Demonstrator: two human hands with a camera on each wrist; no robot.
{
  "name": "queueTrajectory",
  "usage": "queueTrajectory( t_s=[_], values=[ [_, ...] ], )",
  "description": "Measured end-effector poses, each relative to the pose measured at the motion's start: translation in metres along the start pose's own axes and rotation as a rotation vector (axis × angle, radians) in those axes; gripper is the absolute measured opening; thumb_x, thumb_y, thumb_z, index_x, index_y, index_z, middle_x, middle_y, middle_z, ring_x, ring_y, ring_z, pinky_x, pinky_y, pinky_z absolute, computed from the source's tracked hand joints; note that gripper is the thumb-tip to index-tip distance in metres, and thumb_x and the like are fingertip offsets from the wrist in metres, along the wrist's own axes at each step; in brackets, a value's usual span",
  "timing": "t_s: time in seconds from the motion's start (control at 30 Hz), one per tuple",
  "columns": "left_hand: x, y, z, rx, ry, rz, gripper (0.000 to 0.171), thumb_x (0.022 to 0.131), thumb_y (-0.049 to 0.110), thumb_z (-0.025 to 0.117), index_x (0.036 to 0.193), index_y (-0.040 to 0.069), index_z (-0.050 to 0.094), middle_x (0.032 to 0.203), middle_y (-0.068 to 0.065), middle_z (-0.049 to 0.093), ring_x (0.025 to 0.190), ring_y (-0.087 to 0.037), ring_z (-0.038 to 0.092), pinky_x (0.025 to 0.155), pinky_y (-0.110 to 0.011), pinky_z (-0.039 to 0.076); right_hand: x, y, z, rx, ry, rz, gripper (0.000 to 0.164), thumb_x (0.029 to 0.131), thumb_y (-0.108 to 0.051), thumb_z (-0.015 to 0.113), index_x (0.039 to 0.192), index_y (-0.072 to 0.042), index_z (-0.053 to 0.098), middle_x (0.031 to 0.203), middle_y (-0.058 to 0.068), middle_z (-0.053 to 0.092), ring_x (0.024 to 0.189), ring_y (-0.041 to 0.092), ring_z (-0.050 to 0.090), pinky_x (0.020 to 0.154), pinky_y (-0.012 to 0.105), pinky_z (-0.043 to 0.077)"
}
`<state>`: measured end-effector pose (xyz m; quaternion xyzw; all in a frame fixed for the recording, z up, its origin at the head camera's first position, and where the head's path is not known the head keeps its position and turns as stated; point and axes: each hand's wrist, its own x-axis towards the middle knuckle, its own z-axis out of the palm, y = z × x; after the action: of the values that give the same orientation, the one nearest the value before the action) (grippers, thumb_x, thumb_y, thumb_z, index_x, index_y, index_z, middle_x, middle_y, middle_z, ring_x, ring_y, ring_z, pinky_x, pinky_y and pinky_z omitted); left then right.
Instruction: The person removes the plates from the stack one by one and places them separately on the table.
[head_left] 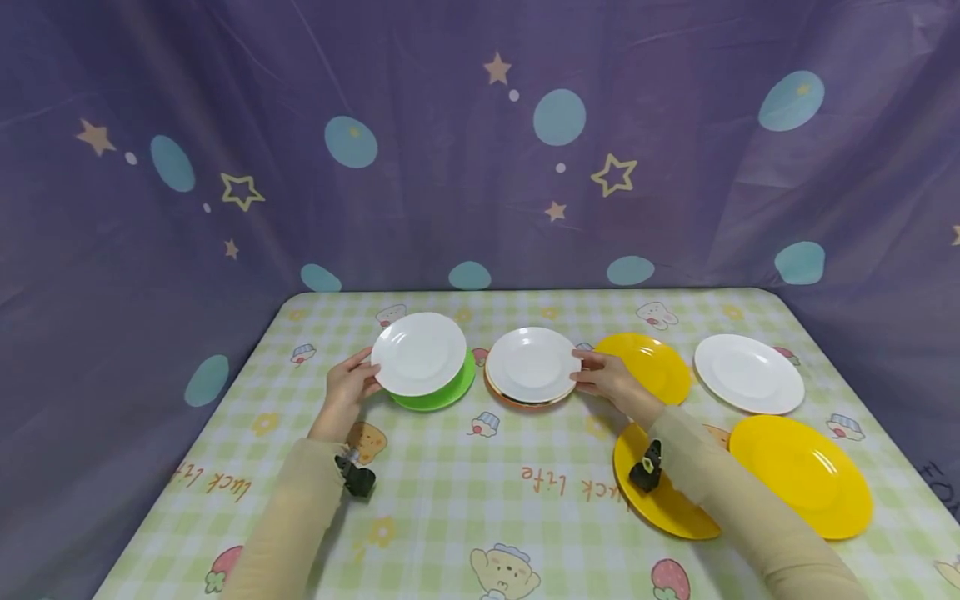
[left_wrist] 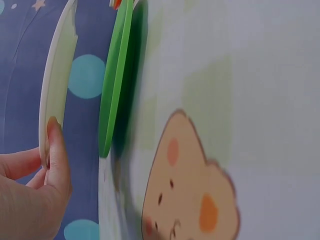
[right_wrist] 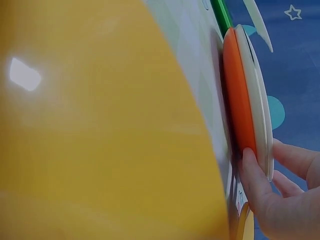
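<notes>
Left hand (head_left: 349, 387) stretched forward, pinching raised white plate (head_left: 420, 354); right hand (head_left: 609, 379) stretched forward, pinching plate stack (head_left: 531, 364).

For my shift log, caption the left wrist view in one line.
Left hand pinches a white plate by its edge, a gap between it and the green plate.

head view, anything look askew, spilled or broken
Nothing looks spilled or broken. Only the white plate in the left hand looks askew: it is held above the green plate, off-centre in this view, leaving a green crescent showing. Being hand-held, that may be no fault.
</notes>
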<state>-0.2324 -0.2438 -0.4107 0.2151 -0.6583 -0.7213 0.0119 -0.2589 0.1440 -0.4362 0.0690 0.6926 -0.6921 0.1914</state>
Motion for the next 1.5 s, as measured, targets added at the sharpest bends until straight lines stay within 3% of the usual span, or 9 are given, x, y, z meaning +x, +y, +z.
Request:
queueTrajectory(
  t_s=[0.37,0.63,1.13,1.5],
  values=[
    [0.006,-0.006,-0.025,0.015,0.076,0.049,0.05,0.084,-0.005,0.049,0.132,0.001,0.038,0.072,0.005,0.057,0.053,-0.005,0.056,0.054,-0.016,0.051,0.001,0.0,0.0,0.037,0.01,0.011,0.053,0.084,0.005,0.054,0.133,0.001,0.035,0.134,0.025,0.033,0.074,0.008,0.057,0.084,0.033,0.048],
    [0.006,-0.003,-0.046,0.036,0.108,0.019,0.051,0.086,-0.003,0.048,0.134,0.003,0.035,0.071,0.006,0.055,0.054,-0.004,0.054,0.056,-0.016,0.051,0.004,0.002,0.0,0.027,0.034,0.007,0.053,0.083,0.005,0.055,0.132,0.001,0.037,0.13,0.025,0.037,0.074,0.008,0.057,0.081,0.031,0.049],
    [0.004,-0.001,-0.071,-0.065,0.145,-0.012,0.053,0.085,-0.006,0.047,0.136,0.003,0.032,0.063,0.006,0.055,0.05,-0.005,0.052,0.049,-0.015,0.049,0.004,0.001,0.0,0.013,0.025,0.017,0.053,0.083,0.004,0.055,0.133,-0.001,0.037,0.132,0.024,0.036,0.073,0.007,0.057,0.08,0.03,0.05],
    [0.01,-0.002,-0.091,-0.058,0.196,-0.037,0.053,0.086,-0.005,0.047,0.136,0.004,0.033,0.06,0.007,0.056,0.049,-0.004,0.053,0.045,-0.014,0.047,0.004,0.002,-0.001,0.004,0.032,0.015,0.053,0.083,0.004,0.056,0.132,-0.001,0.039,0.129,0.024,0.039,0.073,0.008,0.057,0.078,0.029,0.051]
  ],
)
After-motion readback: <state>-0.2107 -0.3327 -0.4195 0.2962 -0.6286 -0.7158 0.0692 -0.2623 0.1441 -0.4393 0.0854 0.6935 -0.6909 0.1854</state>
